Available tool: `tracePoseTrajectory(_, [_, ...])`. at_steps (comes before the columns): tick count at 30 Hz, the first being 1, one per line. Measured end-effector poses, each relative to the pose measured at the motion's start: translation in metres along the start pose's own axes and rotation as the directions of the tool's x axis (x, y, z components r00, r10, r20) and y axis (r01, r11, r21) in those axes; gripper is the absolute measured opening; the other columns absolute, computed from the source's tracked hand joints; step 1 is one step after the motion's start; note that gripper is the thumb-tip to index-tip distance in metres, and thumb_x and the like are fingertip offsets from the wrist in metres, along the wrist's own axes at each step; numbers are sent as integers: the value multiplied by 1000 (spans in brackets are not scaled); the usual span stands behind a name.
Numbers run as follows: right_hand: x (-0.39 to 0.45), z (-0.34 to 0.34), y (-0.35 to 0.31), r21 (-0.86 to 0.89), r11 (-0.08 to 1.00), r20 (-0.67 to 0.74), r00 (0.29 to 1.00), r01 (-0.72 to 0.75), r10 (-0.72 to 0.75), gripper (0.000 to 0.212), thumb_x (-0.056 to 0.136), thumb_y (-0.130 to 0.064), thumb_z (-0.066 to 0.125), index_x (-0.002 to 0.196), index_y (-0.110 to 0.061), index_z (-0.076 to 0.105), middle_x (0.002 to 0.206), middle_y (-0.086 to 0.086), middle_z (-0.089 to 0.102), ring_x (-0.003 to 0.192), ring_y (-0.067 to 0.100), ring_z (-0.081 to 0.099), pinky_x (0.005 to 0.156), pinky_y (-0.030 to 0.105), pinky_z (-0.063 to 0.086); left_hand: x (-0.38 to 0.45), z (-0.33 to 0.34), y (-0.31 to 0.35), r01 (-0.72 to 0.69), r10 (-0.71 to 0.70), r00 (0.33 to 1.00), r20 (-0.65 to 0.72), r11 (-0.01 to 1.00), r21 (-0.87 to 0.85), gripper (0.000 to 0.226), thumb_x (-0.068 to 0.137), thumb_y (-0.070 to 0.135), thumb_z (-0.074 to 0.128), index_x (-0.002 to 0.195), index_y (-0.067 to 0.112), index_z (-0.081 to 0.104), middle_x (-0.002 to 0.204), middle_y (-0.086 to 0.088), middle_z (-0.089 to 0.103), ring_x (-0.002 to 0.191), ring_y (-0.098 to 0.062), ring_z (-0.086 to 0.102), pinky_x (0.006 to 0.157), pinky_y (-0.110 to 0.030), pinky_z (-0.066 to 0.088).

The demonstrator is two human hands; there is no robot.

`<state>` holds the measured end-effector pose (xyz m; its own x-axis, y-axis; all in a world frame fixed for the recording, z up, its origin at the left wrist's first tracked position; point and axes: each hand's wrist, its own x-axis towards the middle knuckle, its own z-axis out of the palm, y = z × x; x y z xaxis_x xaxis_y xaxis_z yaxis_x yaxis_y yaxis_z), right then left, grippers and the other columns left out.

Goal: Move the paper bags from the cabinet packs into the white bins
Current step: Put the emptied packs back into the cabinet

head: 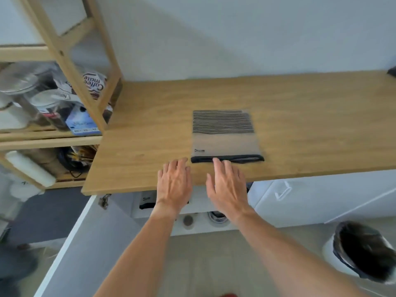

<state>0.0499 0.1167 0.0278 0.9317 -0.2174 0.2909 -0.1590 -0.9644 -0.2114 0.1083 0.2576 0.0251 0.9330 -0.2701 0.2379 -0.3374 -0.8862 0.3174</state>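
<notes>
Neither hand has a grip on anything. The left hand (pixel 174 183) is spread flat, palm down, over the front edge of the table (pixel 300 116), and the right hand (pixel 228 185) is likewise open beside it, its fingertips (pixel 216 161) touching or just above the dark near hem of a folded striped cloth (pixel 224 136).

That cloth lies flat toward 12 o'clock from the hands, stripes on its far half, plain beige on the near half. It is no paper bag. No paper bags, packs or white bins can be made out with any certainty from here, so the task's things are out of sight or too blurred to name.

I judge the task to be at or near its start, or between fetches: the hands are empty and above the table, not in the cabinet. The next move likely calls for dropping both hands below the table edge into the open cabinet (pixel 192 211) at 6 o'clock, whose white door (pixel 70 243) swings out at 7 o'clock, and finding the packs there.

At 9 to 10 o'clock a wooden shelf unit (pixel 70 52) holds jars, a Coffee-mate container (pixel 94 84) and a paper roll. At 4 o'clock a white waste bin (pixel 362 254) with a black liner stands on the pale floor. The wall behind is plain white.
</notes>
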Motion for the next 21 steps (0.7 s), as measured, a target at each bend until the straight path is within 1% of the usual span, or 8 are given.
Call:
tracePoseTrajectory(3, [37, -5, 33, -27, 994, -38, 994, -102, 101, 49, 93, -39, 41, 129, -8, 53, 110, 14, 56, 92, 32, 55, 80, 43, 45, 35, 11, 23, 66, -65, 998, 20, 997, -48, 37, 102, 29, 35, 133, 16, 50, 126, -10, 58, 111, -30, 55, 90, -41, 42])
tracePoseTrajectory(5, [62, -2, 54, -14, 979, -32, 978, -205, 204, 49, 94, -39, 46, 133, -8, 51, 121, 19, 53, 102, 37, 54, 88, 47, 42, 59, 23, 32, 135, -130, 990, 51, 986, -95, 38, 103, 28, 34, 135, 14, 48, 131, -11, 54, 114, -30, 53, 91, -41, 44])
tracePoseTrajectory(8, [93, 3, 81, 2, 932, 60, 930, -363, 362, 55, 99, -43, 42, 145, -13, 37, 140, 23, 40, 124, 40, 42, 103, 48, 33, 91, 43, 43, 152, -147, 984, 102, 987, -44, 34, 103, 21, 33, 131, 7, 46, 129, -13, 54, 108, -29, 54, 87, -37, 47])
tracePoseTrajectory(10, [106, 6, 94, 22, 883, 142, 876, -469, 462, 61, 99, -47, 39, 150, -17, 26, 148, 24, 32, 131, 40, 37, 106, 48, 29, 104, 50, 52, 177, -171, 977, 124, 984, -34, 34, 104, 22, 35, 131, 5, 43, 122, -15, 55, 100, -31, 59, 80, -37, 51])
tracePoseTrajectory(14, [107, 12, 105, 11, 834, 200, 818, -552, 539, 72, 92, -54, 49, 151, -26, 20, 138, 22, 39, 120, 39, 43, 99, 49, 34, 111, 54, 59, 282, -271, 942, 197, 959, -30, 48, 101, 32, 40, 142, 9, 30, 111, -18, 58, 89, -35, 64, 65, -39, 51])
tracePoseTrajectory(17, [96, 9, 106, 29, 817, 237, 798, -576, 554, 77, 89, -57, 52, 152, -28, 20, 134, 21, 42, 119, 38, 45, 101, 48, 36, 99, 52, 54, 240, -227, 948, 222, 970, -31, 59, 99, 28, 38, 152, 18, 15, 82, -9, 66, 67, -26, 62, 55, -35, 45])
tracePoseTrajectory(19, [86, 3, 102, 36, 816, 245, 796, -577, 553, 72, 90, -54, 53, 151, -27, 24, 130, 21, 49, 117, 39, 48, 101, 47, 37, 86, 47, 52, 225, -216, 942, 257, 974, -6, 59, 99, 27, 34, 154, 17, 14, 74, -6, 64, 64, -23, 60, 58, -36, 46])
tracePoseTrajectory(21, [70, -3, 93, 60, 833, 223, 821, -550, 526, 60, 91, -43, 53, 145, -24, 33, 118, 20, 54, 108, 38, 52, 94, 45, 40, 69, 40, 53, 239, -227, 935, 273, 971, -14, 56, 99, 24, 32, 152, 12, 19, 76, -7, 63, 66, -23, 58, 62, -38, 47])
